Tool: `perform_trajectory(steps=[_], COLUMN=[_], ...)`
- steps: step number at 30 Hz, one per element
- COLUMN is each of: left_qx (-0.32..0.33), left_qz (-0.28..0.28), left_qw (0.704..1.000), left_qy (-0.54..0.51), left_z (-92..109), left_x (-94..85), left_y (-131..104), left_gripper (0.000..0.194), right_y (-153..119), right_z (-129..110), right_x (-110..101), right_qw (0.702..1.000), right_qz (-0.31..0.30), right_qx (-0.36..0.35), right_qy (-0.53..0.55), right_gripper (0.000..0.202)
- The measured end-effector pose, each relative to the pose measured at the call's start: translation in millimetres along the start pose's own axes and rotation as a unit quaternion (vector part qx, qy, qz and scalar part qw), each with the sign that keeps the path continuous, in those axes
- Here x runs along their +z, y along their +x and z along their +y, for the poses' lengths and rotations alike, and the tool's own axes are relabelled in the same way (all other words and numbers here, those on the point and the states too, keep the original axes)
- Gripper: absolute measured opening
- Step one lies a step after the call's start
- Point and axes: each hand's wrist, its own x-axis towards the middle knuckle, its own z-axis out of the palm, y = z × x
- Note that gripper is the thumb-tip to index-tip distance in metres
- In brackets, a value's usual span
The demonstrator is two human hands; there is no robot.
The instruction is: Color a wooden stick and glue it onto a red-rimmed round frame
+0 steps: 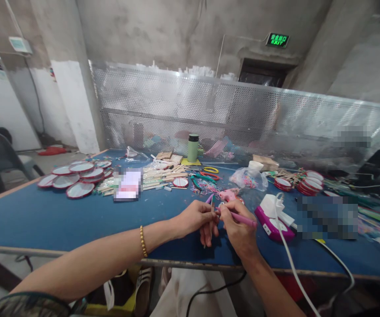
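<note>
My left hand [200, 220] is closed with its fingers curled round a thin, slim stick [213, 203]; its upper end shows above the fingers, with a bit of green. In a pinch grip, my right hand [238, 226] holds a pink pen-like tool [243, 219] that slants toward the left hand. The two hands almost meet over the front of the blue table [110, 226]. Just behind them lies a pink glue gun [230, 195], partly hidden by the right hand. What the fingertips touch is too small to make out.
White discs with red rims [80, 190] are piled at left, beside a phone [128, 185] and wooden sticks [160, 177]. Pliers [198, 182], a green bottle [193, 149] and a plastic bag [249, 178] stand behind. A purple power strip [274, 224] with white cables is at right.
</note>
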Motion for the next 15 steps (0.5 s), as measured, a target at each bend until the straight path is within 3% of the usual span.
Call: perform_trajectory(steps=[9, 15], left_qx=[-0.002, 0.000], left_qz=[-0.004, 0.002], left_qw=[1.000, 1.000], left_qy=[0.004, 0.002], left_z=[1.8, -0.8], left_x=[0.3, -0.6], left_y=[-0.7, 0.3], left_gripper=[0.044, 0.045], right_y=[2.4, 2.4], right_z=[-0.1, 0.5], right_x=[-0.2, 1.0], right_qw=[0.999, 1.000], right_qz=[0.000, 0.000], right_qx=[-0.039, -0.017], right_qy=[-0.029, -0.010], right_gripper=[0.022, 0.022])
